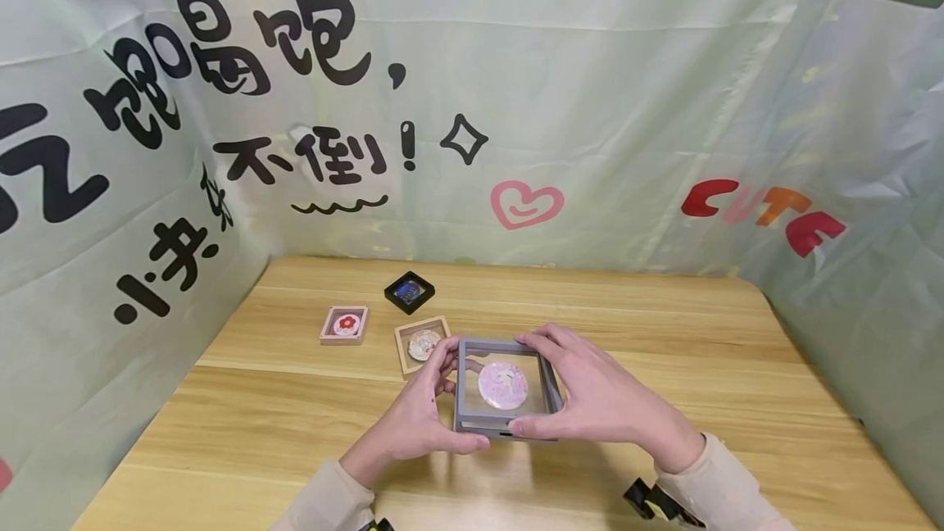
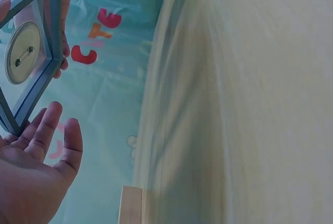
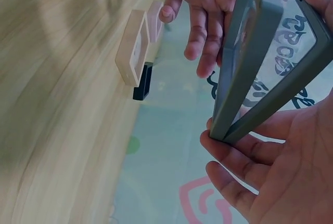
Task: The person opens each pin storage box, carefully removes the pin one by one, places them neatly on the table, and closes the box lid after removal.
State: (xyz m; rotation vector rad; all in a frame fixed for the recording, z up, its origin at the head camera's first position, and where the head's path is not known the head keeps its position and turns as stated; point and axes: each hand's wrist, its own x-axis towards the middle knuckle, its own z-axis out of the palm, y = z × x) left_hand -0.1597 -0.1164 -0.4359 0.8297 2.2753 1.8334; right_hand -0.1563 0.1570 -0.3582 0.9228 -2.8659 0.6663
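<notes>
A grey display frame with clear film panes is held above the table in both hands. A round pink badge sits between the panes; its metal pin back faces the left wrist camera. My left hand holds the left side, thumb along the near edge and fingers at the far left. With the right hand I grip the right side, fingers at the far corner and thumb on the near edge. In the right wrist view the two frame halves stand apart in a V, meeting near the right fingers.
Behind the left hand lies a light wooden frame with a round badge. Farther back are a pink frame with a flower badge and a black frame. The wooden table is enclosed by a printed cloth.
</notes>
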